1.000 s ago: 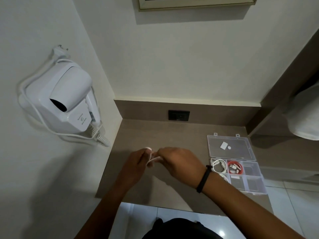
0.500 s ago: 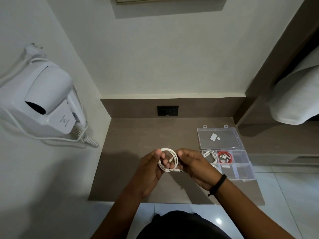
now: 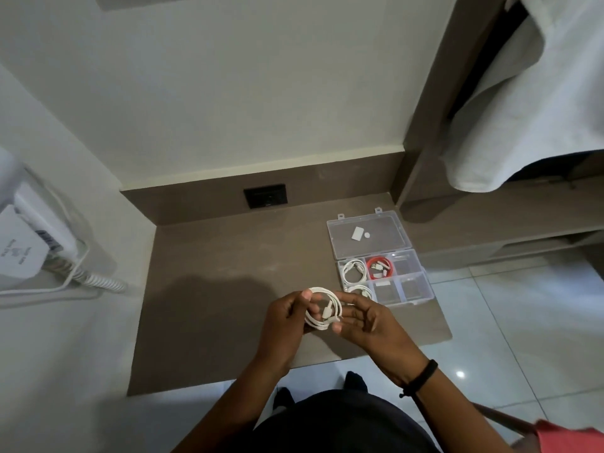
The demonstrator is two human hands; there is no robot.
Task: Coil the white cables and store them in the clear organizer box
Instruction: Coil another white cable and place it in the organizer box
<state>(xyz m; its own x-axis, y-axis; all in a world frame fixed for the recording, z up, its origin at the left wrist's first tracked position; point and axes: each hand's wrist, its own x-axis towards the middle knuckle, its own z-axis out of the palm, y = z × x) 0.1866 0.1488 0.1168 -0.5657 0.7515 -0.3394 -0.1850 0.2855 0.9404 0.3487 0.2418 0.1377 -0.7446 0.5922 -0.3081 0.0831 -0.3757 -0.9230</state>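
A white cable (image 3: pixel 333 302) wound into a small round coil sits between my two hands above the brown counter. My left hand (image 3: pixel 286 325) pinches its left side, and my right hand (image 3: pixel 362 322) holds its right side with thumb and fingers. The clear organizer box (image 3: pixel 415 297) lies open on the counter just right of my hands, its lid (image 3: pixel 369 237) folded back. Two coiled white cables (image 3: pixel 353 269) and a red cable (image 3: pixel 379 268) fill compartments; other compartments look empty.
A white wall-mounted hair dryer (image 3: pixel 29 237) with a curly cord hangs at the left. A black wall socket (image 3: pixel 265 196) is set in the back panel. A white towel (image 3: pixel 529 103) hangs at the upper right. The counter edge (image 3: pixel 294 367) lies just below my hands.
The cable went from bunched between my hands to a neat open coil. The view tilted down and shifted right, and my hands sit a little nearer the box.
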